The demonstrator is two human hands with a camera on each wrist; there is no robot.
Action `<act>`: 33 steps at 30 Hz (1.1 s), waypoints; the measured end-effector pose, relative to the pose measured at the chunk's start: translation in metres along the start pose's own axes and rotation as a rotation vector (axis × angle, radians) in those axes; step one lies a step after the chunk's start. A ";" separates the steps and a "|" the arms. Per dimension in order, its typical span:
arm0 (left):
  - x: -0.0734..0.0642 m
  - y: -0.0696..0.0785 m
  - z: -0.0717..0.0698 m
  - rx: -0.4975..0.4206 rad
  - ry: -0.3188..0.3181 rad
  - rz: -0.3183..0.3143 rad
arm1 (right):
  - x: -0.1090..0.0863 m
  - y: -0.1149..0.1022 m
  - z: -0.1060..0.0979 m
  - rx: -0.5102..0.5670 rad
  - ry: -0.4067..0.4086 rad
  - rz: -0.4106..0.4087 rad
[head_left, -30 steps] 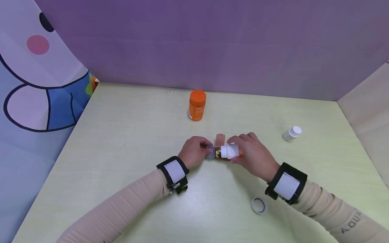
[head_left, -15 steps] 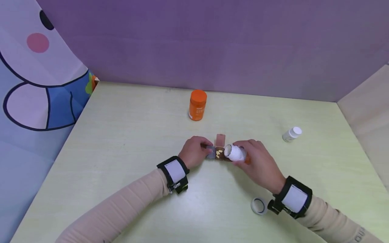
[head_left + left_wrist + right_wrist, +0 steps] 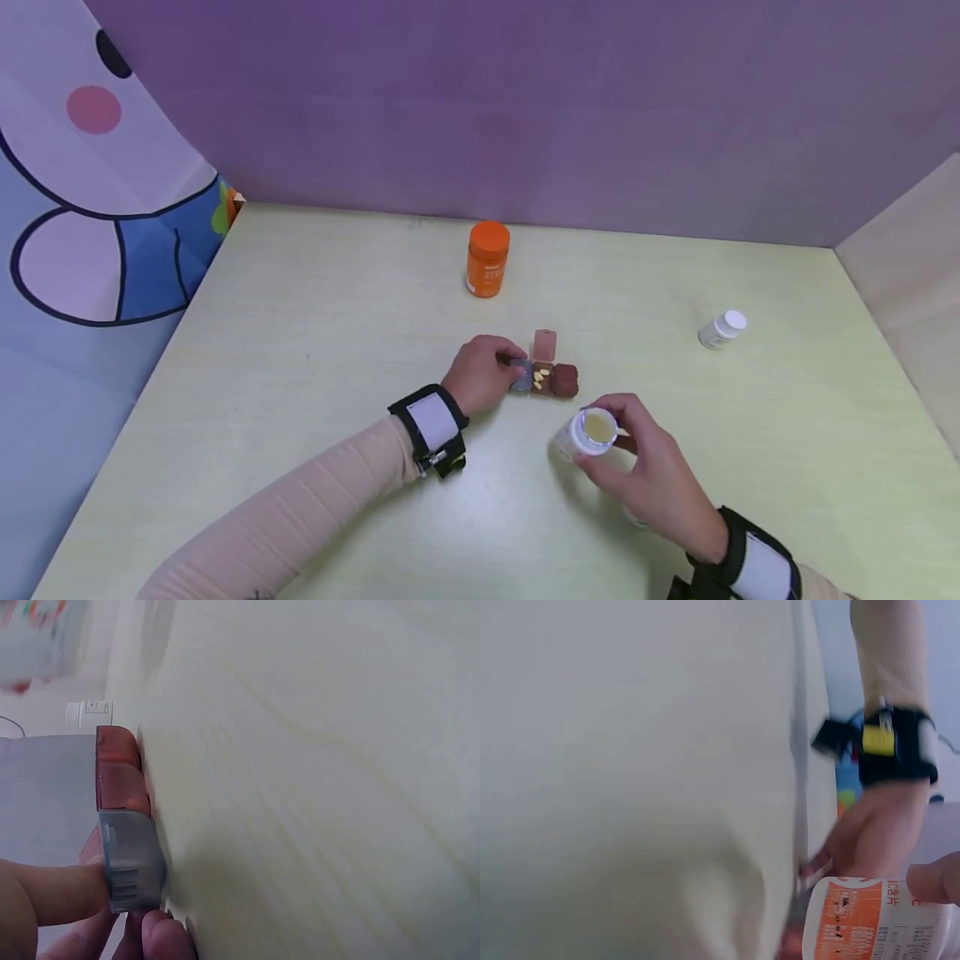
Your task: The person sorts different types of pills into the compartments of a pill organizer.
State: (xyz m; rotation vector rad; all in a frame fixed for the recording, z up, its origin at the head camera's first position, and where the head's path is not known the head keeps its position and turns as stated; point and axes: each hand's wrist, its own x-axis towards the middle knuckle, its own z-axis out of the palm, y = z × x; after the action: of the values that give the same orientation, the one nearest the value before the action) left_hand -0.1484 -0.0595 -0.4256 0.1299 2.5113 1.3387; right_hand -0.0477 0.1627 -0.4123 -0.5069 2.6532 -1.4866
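My left hand (image 3: pixel 476 375) grips the grey-blue left end of a small pill organizer (image 3: pixel 566 381) on the table, thumb on top in the left wrist view. Its middle compartment has the pinkish lid (image 3: pixel 544 344) flipped back, and several pale tablets (image 3: pixel 539 379) lie inside. The reddish-brown right compartment is covered. Down and to the right, my right hand (image 3: pixel 652 467) holds an uncapped white pill bottle (image 3: pixel 572 440) between thumb and fingers. The bottle's mouth faces up, showing pale yellow inside. An orange and white label (image 3: pixel 847 922) shows on the bottle in the right wrist view.
An orange capped jar (image 3: pixel 487 260) stands toward the back of the table (image 3: pixel 337 283). At the right is a smaller white capped bottle (image 3: pixel 722 330). Under my right hand, a sliver of a white ring (image 3: pixel 634 518) shows. A purple backdrop (image 3: pixel 495 108) rises behind.
My right hand has drawn the white bottle away from the organizer, down and to the right, and turned it from tipped over to mouth up. My left hand has stayed put.
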 end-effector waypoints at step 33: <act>-0.034 -0.002 0.008 -0.271 0.244 0.207 | -0.047 0.012 0.035 0.092 -0.050 -0.136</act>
State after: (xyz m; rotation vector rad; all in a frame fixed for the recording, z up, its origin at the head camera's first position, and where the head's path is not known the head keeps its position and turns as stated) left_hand -0.1135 -0.0610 -0.4242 0.1819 2.5313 1.8667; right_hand 0.0007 0.1549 -0.4461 -0.7198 2.5450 -1.6001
